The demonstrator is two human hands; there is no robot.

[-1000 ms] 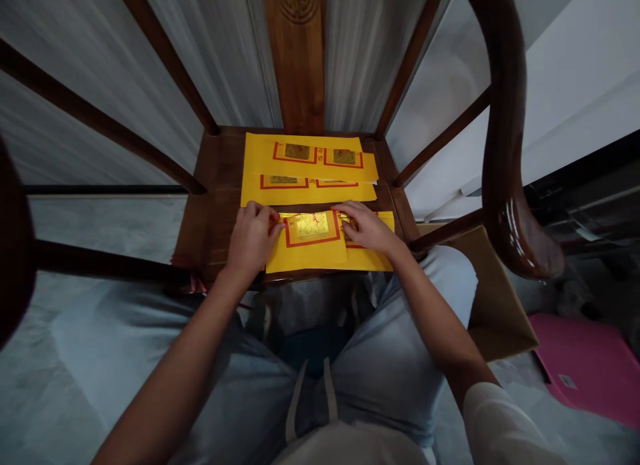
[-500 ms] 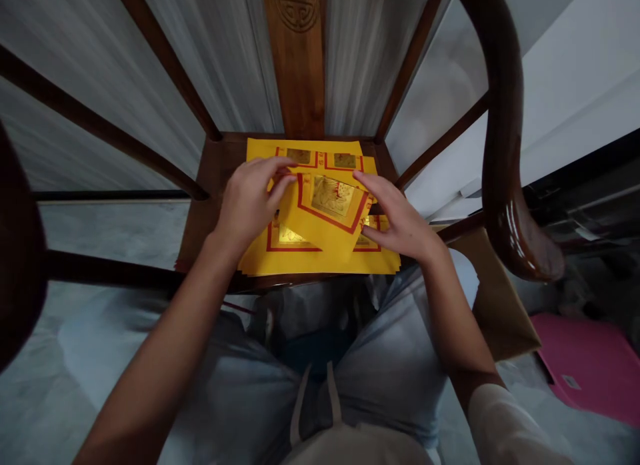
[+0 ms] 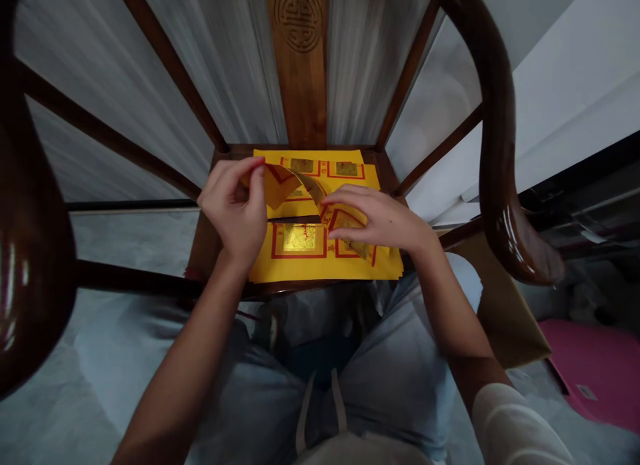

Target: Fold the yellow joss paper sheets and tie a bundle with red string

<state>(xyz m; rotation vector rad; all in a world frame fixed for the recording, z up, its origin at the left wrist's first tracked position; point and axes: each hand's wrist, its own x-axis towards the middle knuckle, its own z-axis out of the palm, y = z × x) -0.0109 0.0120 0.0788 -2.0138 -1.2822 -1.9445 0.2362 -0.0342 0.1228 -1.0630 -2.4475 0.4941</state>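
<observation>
A yellow sheet of joss paper (image 3: pixel 277 187) with red lines is bent and twisted between my two hands. My left hand (image 3: pixel 237 202) pinches its far left corner between thumb and fingertips, raised over the chair seat. Curled round the sheet's other end, my right hand (image 3: pixel 377 215) has its thumb and fingers closed on the paper, lower and close to the papers below. Beneath lie two groups of joss paper: a near stack (image 3: pixel 300 269) with gold foil squares in red frames, and a far stack (image 3: pixel 371 176), partly hidden by my hands.
The papers rest on a dark wooden chair seat (image 3: pixel 204 245) with a carved back slat (image 3: pixel 300 85) and a curved armrest (image 3: pixel 500 152) at right. A cardboard box (image 3: pixel 515 305) and a pink plastic object (image 3: pixel 595 365) stand on the floor at right.
The held sheet went from fairly flat, foil side showing, to bent and twisted. My left hand tilted up and left; my right hand moved left, turning over the paper.
</observation>
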